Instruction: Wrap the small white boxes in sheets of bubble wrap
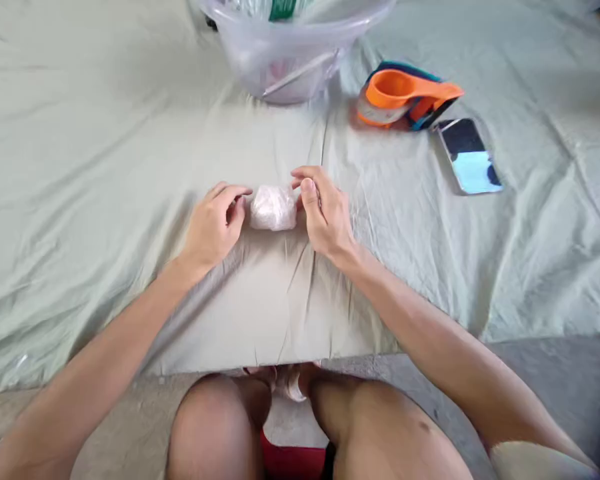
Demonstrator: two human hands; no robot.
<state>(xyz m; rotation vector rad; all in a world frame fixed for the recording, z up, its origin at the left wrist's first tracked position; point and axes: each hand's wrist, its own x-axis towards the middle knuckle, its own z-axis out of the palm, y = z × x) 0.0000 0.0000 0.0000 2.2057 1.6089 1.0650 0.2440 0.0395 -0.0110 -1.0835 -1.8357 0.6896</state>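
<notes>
A small, whitish, shiny bundle [273,208], apparently wrapped in clear plastic or bubble wrap, rests on the cloth in front of me. To its left is my left hand [216,219], fingers bent and thumb apart from the index finger, with the fingertips close to the bundle's side. My right hand [327,212] is at the opposite side, thumb raised and fingers loosely spread. Some right fingertips are partly hidden behind the thumb and very near the bundle, so I cannot tell whether they touch it. Neither hand grips it.
A translucent plastic basin [285,63] with items inside stands beyond the bundle. An orange tape dispenser [420,87] lies right of the basin, beside a phone [470,157]. Wrinkled pale green cloth [105,147] covers the surface, its near edge just before my knees.
</notes>
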